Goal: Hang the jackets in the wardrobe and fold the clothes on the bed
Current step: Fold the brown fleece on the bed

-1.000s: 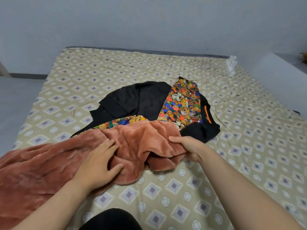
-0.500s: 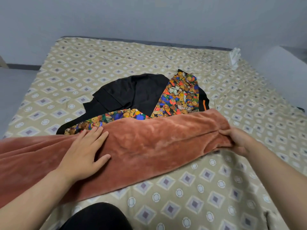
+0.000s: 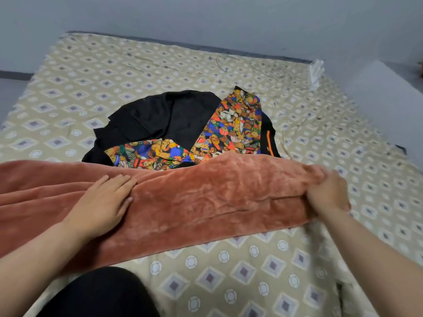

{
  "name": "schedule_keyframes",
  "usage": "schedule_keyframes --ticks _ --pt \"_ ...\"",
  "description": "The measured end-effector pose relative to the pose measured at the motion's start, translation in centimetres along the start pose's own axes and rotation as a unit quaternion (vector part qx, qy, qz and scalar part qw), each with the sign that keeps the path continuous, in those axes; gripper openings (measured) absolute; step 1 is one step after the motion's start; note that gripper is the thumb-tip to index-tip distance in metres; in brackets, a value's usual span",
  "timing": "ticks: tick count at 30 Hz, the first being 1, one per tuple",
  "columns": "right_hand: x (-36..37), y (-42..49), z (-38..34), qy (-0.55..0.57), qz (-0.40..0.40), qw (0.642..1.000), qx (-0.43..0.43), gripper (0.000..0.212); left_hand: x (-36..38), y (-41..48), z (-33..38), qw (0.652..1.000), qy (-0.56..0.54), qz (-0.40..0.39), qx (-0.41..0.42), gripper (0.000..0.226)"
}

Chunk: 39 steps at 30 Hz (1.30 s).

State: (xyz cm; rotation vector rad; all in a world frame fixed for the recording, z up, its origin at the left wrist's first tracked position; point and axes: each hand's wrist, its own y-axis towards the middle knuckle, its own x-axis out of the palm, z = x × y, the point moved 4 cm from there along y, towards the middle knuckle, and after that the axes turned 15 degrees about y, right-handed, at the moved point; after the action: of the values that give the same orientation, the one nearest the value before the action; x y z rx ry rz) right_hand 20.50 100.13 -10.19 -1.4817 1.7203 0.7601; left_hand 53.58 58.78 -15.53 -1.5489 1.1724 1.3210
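A rust-orange plush garment (image 3: 206, 197) lies stretched across the near part of the bed (image 3: 297, 259), running off the left edge of view. My left hand (image 3: 103, 202) presses flat on its left part with straight fingers. My right hand (image 3: 327, 193) grips the garment's right end, fingers curled round the fabric. Behind it lies a black garment (image 3: 164, 120) together with a bright bear-print garment (image 3: 233, 131).
The bed's patterned beige sheet reaches to a grey wall behind. A thin cable (image 3: 251, 65) and a white object (image 3: 317, 72) lie at the far right corner. A grey ledge (image 3: 389, 99) flanks the bed's right side. My dark-clad knee (image 3: 100, 294) is at the bottom.
The bunched orange garment has been pulled out straight to the right by my right hand. My left hand has stayed pressing on its left part.
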Motion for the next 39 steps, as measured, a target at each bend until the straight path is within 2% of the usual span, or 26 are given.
schedule_keyframes --ticks 2,4,7,9,11,14,17,19,21,24,25,26,28,29,30,31,32,33,34,35,36,37,38,39 --pt "3.8 -4.3 -4.1 0.01 -0.058 0.99 -0.132 0.049 -0.4 -0.4 -0.4 1.0 -0.005 -0.005 -0.01 0.066" --pt "7.7 -10.4 -8.3 0.06 -0.119 0.956 -0.261 0.05 -0.8 -1.2 -1.2 1.0 -0.002 -0.013 -0.025 0.056" --pt "11.7 -20.6 -14.1 0.107 -0.195 0.869 -0.442 0.047 -1.4 -3.6 -2.9 0.998 -0.013 -0.028 -0.046 0.062" --pt "13.9 -26.6 -17.4 0.137 -0.258 0.803 -0.52 0.047 -1.6 -5.9 -4.8 0.996 -0.016 -0.045 -0.075 0.07" --pt "16.1 -31.4 -20.4 0.143 -0.337 0.763 -0.532 0.049 -1.6 -8.5 -7.1 0.99 -0.012 -0.063 -0.123 0.071" --pt "19.3 -37.0 -23.2 0.089 -0.418 0.739 -0.52 0.052 -1.0 -12.3 -10.6 0.978 -0.03 -0.072 -0.195 0.058" --pt "21.7 -41.9 -23.6 0.005 -0.411 0.733 -0.542 0.052 0.5 -16.8 -14.2 0.956 -0.05 -0.112 -0.267 0.062" --pt "22.6 -43.7 -23.0 -0.053 -0.385 0.736 -0.554 0.055 1.8 -19.6 -16.2 0.929 -0.095 -0.097 -0.344 0.052" --pt "22.8 -44.1 -22.9 -0.076 -0.354 0.739 -0.568 0.052 3.3 -22.5 -17.0 0.88 -0.168 -0.056 -0.441 0.05" --pt "22.7 -44.4 -23.7 -0.061 -0.325 0.735 -0.592 0.038 5.0 -25.0 -17.1 0.786 -0.32 0.008 -0.529 0.024" --pt "22.7 -45.0 -24.1 -0.052 -0.319 0.723 -0.611 0.035 5.4 -25.1 -17.4 0.767 -0.346 0.018 -0.539 0.019" --pt "22.9 -46.1 -24.4 -0.042 -0.319 0.702 -0.635 0.035 5.5 -24.9 -17.9 0.765 -0.348 0.019 -0.541 0.015" --pt "23.8 -49.0 -24.3 -0.06 -0.353 0.65 -0.671 0.055 5.0 -24.4 -18.8 0.764 -0.346 0.028 -0.544 0.015" --pt "24.5 -50.3 -24.0 -0.089 -0.386 0.633 -0.665 0.077 4.6 -24.2 -19.0 0.737 -0.405 0.047 -0.54 0.018" --pt "25.2 -51.2 -23.9 -0.12 -0.42 0.633 -0.639 0.1 4.2 -23.9 -18.8 0.677 -0.515 0.083 -0.519 0.019" --pt "25.6 -51.2 -24.0 -0.137 -0.439 0.649 -0.606 0.115 3.4 -23.6 -18.3 0.595 -0.643 0.105 -0.471 0.014" --pt "25.7 -50.9 -24.5 -0.128 -0.443 0.68 -0.57 0.118 2.3 -23.2 -17.6 0.505 -0.754 0.113 -0.404 0.013" --pt "25.5 -50.0 -25.2 -0.091 -0.441 0.721 -0.527 0.11 1.6 -23.0 -17.1 0.432 -0.828 0.113 -0.34 0.026" --pt "24.9 -48.9 -26.1 -0.014 -0.445 0.76 -0.473 0.094 0.9 -22.8 -16.9 0.401 -0.866 0.097 -0.284 0.039" --pt "23.9 -47.9 -26.7 0.1 -0.462 0.781 -0.409 0.073 0.4 -22.6 -16.9 0.395 -0.879 0.09 -0.252 0.044" --pt "22.7 -46.8 -27.1 0.221 -0.47 0.783 -0.341 0.051 0.4 -22.3 -17.3 0.395 -0.88 0.085 -0.251 0.042" --pt "21.7 -45.2 -27.2 0.341 -0.466 0.774 -0.26 0.036 0.8 -21.9 -17.8 0.382 -0.877 0.087 -0.279 0.037" --pt "20.9 -43.5 -27.3 0.46 -0.461 0.746 -0.138 0.029 1.4 -21.3 -18.6 0.368 -0.862 0.09 -0.335 0.029" --pt "20.2 -41.7 -27.0 0.563 -0.448 0.694 0.009 0.029 2.4 -20.7 -19.3 0.368 -0.833 0.092 -0.404 0.02"
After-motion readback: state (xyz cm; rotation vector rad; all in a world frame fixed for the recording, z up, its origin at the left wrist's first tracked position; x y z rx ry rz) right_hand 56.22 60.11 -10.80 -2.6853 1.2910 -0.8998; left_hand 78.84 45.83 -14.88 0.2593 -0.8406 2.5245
